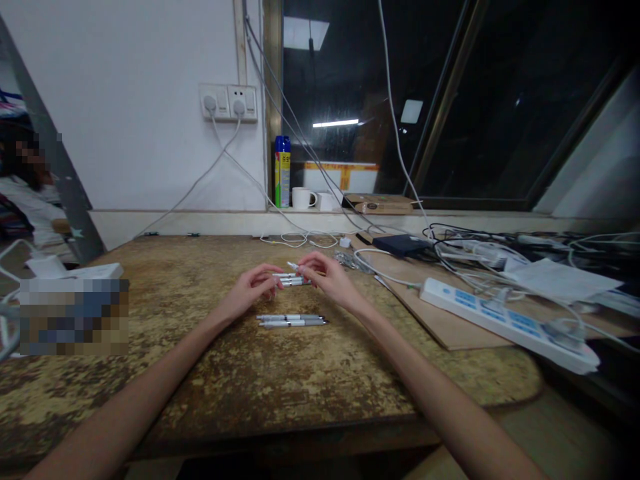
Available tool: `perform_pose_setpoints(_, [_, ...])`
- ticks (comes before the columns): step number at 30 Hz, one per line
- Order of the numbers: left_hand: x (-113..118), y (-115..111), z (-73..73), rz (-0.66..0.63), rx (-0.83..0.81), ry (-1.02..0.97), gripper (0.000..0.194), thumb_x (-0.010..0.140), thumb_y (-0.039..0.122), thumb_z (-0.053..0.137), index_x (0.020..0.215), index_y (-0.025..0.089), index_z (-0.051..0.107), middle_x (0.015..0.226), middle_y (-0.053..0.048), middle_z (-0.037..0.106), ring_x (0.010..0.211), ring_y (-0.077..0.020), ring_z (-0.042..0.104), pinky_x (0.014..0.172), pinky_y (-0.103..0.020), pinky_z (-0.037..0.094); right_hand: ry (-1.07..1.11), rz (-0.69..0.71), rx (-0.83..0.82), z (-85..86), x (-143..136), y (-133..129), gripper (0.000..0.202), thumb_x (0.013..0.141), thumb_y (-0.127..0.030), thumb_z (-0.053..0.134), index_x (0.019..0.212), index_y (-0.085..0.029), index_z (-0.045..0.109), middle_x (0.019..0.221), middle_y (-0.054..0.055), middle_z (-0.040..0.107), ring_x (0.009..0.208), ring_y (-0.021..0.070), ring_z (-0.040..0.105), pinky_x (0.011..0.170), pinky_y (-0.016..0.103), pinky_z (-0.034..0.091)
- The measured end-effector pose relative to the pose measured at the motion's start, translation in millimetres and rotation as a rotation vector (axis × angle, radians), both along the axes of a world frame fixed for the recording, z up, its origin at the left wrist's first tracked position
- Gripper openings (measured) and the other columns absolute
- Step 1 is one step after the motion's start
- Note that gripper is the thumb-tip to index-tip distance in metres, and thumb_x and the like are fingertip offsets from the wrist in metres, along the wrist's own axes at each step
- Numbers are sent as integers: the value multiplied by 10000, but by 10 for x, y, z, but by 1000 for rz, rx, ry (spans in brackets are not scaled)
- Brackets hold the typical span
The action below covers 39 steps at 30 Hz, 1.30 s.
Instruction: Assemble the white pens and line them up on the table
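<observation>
Several silver-and-white pens (294, 281) lie side by side between my hands. My left hand (250, 288) has its fingers bent round their left ends, thumb below and index finger above. Just over their right part, my right hand (327, 275) pinches a small whitish pen-like piece (293, 266), most of it hidden by the fingers. Nearer to me, two more pens (291, 321) rest parallel on the worn wooden table (280, 387), their dark tips to the right.
A clear bag of small parts (353, 261) lies behind my right hand. To the right are a brown board (440, 327), a white power strip (505, 323), a black box (400, 245) and tangled cables. A spray can (283, 173) and mug (302, 198) stand on the sill. A person (30, 200) is at far left.
</observation>
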<state>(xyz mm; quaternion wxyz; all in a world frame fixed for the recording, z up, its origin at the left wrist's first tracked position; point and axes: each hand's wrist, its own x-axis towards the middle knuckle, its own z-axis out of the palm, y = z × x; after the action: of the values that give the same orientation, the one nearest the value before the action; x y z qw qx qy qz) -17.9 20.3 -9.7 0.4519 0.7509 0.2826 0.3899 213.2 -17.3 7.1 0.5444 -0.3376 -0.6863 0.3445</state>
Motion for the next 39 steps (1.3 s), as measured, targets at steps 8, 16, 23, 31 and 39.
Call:
perform_pose_setpoints(8, [55, -105, 38, -17, 50, 20, 298, 879, 390, 705, 1090, 183, 676, 1116, -98, 722, 1010, -231, 671, 877, -343, 511, -263, 67, 10, -109, -71, -24, 311, 887, -497, 682, 982, -202, 682, 841, 22, 683, 741, 167, 604, 678, 279, 449])
perform_pose_setpoints(16, [-31, 4, 36, 52, 84, 76, 272, 877, 414, 697, 979, 163, 704, 948, -77, 729, 861, -202, 657, 773, -306, 499, -433, -48, -14, -112, 48, 2, 378, 985, -500, 519, 870, -176, 676, 758, 17, 648, 689, 157, 557, 645, 276, 381])
perform_pose_setpoints(23, [-207, 139, 83, 119, 124, 158, 312, 861, 486, 675, 907, 182, 731, 859, -67, 732, 814, -216, 645, 707, -291, 481, -483, 18, -60, -142, 253, 82, 311, 932, -463, 594, 919, -174, 709, 762, 13, 645, 679, 153, 526, 631, 276, 384])
perform_pose_setpoints(31, [-344, 66, 144, -62, 125, 472, 306, 863, 488, 678, 895, 209, 801, 798, -30, 739, 698, -189, 609, 597, -247, 394, -592, 245, -211, -193, 291, 68, 306, 874, -452, 665, 879, -161, 758, 815, 39, 716, 714, 161, 588, 678, 284, 454])
perform_pose_setpoints(39, [-362, 53, 170, -174, 100, 517, 257, 819, 452, 726, 880, 219, 814, 773, -27, 742, 688, -180, 618, 578, -233, 398, -622, 298, -258, -209, 302, 73, 307, 838, -442, 706, 928, -156, 774, 817, 37, 719, 708, 147, 596, 641, 261, 467])
